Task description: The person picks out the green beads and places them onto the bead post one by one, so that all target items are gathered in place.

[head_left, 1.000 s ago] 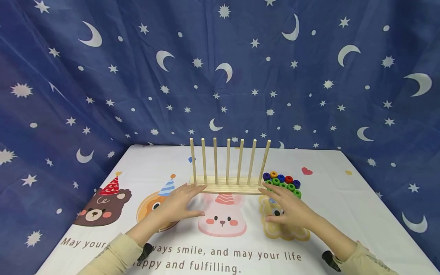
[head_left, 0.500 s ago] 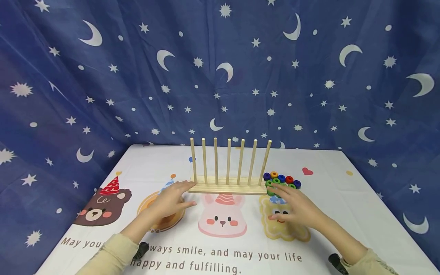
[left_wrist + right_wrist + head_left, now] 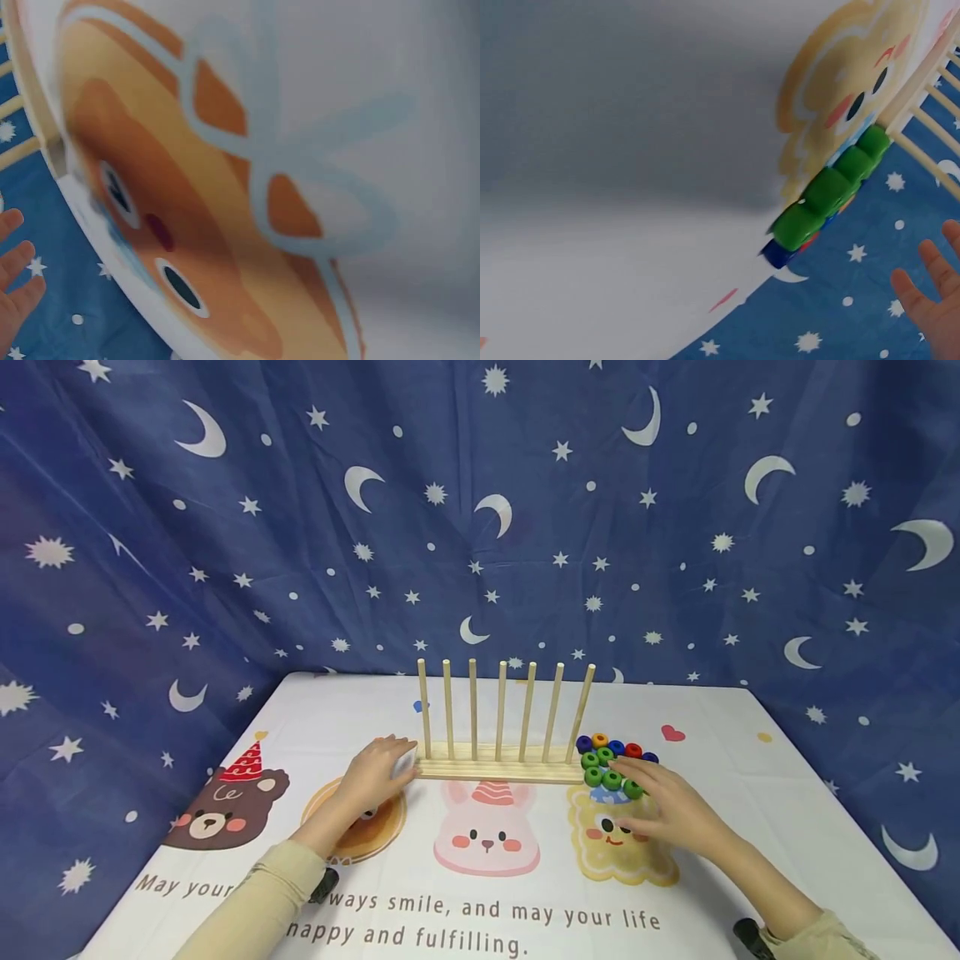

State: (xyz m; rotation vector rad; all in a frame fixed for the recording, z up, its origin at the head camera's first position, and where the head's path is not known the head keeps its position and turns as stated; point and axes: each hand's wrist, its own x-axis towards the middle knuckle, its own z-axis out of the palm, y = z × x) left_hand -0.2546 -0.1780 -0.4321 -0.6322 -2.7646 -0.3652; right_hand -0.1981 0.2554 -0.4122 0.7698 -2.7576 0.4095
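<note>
A pale wooden peg rack (image 3: 495, 770) stands upright on the table, several thin pegs rising from its base. My left hand (image 3: 372, 777) is beside the rack's left end, fingers relaxed; whether the fingertips touch the wood I cannot tell. Just right of the rack lies a cluster of beads: green beads (image 3: 592, 777) in front, with blue beads (image 3: 584, 744), an orange bead (image 3: 600, 740) and a red bead (image 3: 633, 749) behind. Over the cluster's front right side reaches my right hand (image 3: 671, 806), fingers extended and holding nothing, partly hiding some beads. In the right wrist view, its fingers (image 3: 934, 262) are spread.
Beneath everything is a white tablecloth (image 3: 360, 710) printed with cartoon animals and lettering. A dark blue curtain (image 3: 480, 568) with moons and stars hangs behind the table's back edge and along the left side.
My left hand has moved left from the rack's front to its left end. The right hand has shifted right, away from the rack, uncovering more green beads. The rack stays in place.
</note>
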